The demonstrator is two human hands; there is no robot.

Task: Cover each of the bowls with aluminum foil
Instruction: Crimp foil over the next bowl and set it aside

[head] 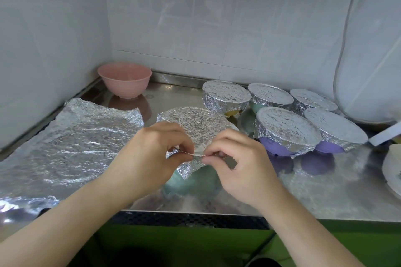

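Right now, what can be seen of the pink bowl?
The pink bowl stands upright and uncovered in the back left corner of the steel counter, near the tiled walls. It looks like matte plastic with faint ribbing and a small foot, and appears empty. Neither hand touches it; a loose foil sheet lies in front of it.

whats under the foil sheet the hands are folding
A green bowl sits under the foil sheet; its lower side shows beneath the edge that the left hand and right hand pinch. Its rim and inside are covered.

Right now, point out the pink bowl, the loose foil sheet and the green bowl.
pink bowl (125, 84), head view, outer wall.
loose foil sheet (71, 143), head view, middle of sheet.
green bowl (195, 182), head view, bare lower wall.
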